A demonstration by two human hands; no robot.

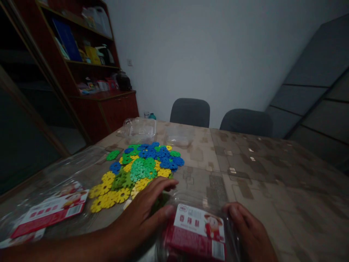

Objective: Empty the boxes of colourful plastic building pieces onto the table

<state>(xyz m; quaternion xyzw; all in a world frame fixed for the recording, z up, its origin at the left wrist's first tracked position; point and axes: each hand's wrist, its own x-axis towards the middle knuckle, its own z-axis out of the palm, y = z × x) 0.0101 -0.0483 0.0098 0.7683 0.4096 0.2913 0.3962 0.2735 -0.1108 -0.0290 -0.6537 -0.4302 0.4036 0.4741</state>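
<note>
Here, a clear plastic box with a red-and-white label (200, 229) sits low and central, seemingly steadied from both sides: the right hand (249, 233) clamps its rim, the left hand (149, 205) has thumb against it, fingers apart. Just beyond, flower-shaped blue, green and yellow plastic discs (141, 170) lie heaped, perhaps for easy reach.

Dim light greys the wall (218, 54), and the edges stretch outward.

- A clear plastic box (200, 233), labelled in red and white, sits printed side up.
- Flower-shaped pieces (144, 163), yellow, green and blue, lie loosely heaped beyond it, leftward.
</note>
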